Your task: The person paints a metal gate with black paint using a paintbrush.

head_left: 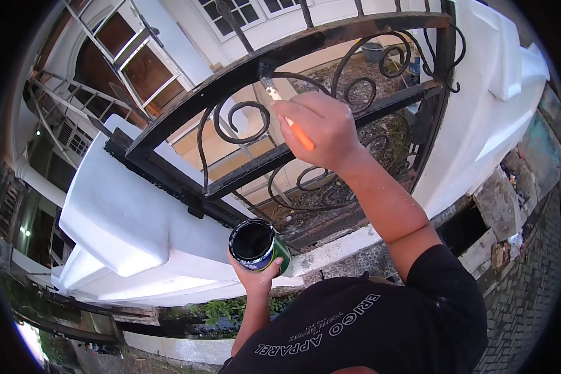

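Observation:
My right hand is closed round the orange-ended handle of a paintbrush. The dark bristles touch the underside or face of the upper rail of a black iron fence panel. Below and to the left, my left hand grips a paint can from its side. The can has no lid on, and dark paint shows inside its rim. Curled iron scrollwork fills the panel, close to the brush hand.
White wall pillars flank the panel on both sides. A ladder-like metal frame stands behind at the upper left. A grey bucket sits beyond the fence. Green plants and a broken-edged drain opening lie low down.

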`<state>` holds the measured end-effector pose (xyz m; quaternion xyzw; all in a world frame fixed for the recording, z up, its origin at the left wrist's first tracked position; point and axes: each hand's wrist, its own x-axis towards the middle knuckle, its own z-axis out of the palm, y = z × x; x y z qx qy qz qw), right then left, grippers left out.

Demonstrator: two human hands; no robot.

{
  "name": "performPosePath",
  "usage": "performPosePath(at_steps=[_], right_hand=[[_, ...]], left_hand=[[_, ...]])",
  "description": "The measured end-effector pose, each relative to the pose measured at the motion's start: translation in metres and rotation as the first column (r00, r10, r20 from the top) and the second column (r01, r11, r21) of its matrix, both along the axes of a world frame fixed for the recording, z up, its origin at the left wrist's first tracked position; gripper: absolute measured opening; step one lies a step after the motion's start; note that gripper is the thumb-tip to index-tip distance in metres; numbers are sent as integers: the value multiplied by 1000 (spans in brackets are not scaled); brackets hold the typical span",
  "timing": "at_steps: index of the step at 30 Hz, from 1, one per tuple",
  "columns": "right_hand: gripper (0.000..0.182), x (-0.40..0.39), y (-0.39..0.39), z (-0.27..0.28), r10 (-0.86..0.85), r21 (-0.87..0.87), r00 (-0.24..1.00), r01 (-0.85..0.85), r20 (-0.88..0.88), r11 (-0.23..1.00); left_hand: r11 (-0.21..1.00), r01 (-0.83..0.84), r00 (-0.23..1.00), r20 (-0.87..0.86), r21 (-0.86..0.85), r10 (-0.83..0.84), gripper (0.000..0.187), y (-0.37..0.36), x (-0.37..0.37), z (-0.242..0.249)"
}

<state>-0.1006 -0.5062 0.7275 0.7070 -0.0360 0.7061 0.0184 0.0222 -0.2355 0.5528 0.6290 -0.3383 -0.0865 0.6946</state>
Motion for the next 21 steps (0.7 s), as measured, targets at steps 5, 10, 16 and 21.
performPosePath(at_steps=[5,10,16,21], right_hand=[[13,-40,-55,-8,97,455,943,-241,318,857],[14,-46,-47,6,-242,194,948,203,207,960],[15,11,8,9,116,49,993,-117,33,992],[14,-48,-53,12,-109,235,950,39,294,971]], left_hand=[[1000,18,1000,3,-1,-18,108,10,5,-5],[999,15,1000,-5,-33,-15,109,11,-2,-3],[999,-10,1000,-9,-48,9,111,16,-12,-8],[999,-26,1000,3,-41,26,111,19,-15,-12]])
